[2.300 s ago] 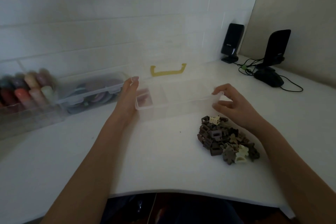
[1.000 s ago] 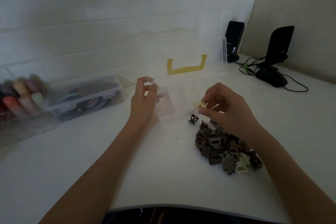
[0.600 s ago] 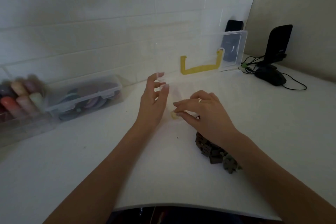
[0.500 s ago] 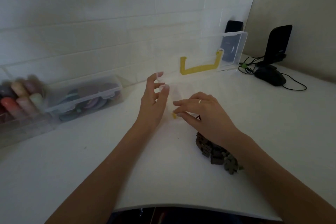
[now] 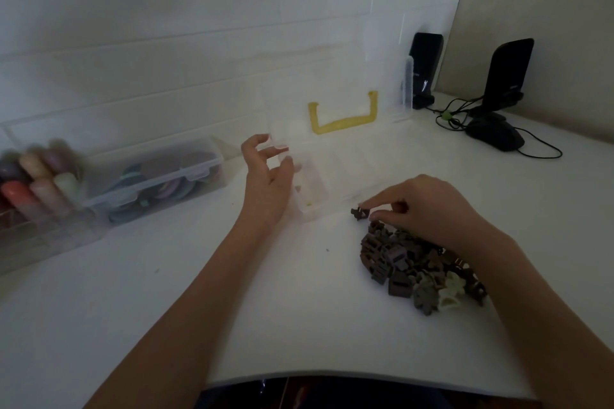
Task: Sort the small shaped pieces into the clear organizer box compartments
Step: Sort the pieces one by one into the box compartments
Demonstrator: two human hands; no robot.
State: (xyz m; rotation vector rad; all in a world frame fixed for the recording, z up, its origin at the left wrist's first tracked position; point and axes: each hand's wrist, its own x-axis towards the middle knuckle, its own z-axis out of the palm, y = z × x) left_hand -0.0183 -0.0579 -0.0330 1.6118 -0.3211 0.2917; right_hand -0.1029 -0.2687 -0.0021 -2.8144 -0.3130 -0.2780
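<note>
Left hand [image 5: 265,183] fingers relaxed beside organizer box [image 5: 332,196], right hand [image 5: 422,206] pinching dark piece [image 5: 358,213], speakers [image 5: 508,76] behind

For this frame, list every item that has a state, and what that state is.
clear organizer box: lid up, a small yellowish piece in its left end compartment
yellow handle: on the raised lid
left hand: fingers relaxed, at the box's left end
right hand: fingertips on a loose dark piece
pile of pieces: unsorted on the table
closed storage box: lid latched
</note>
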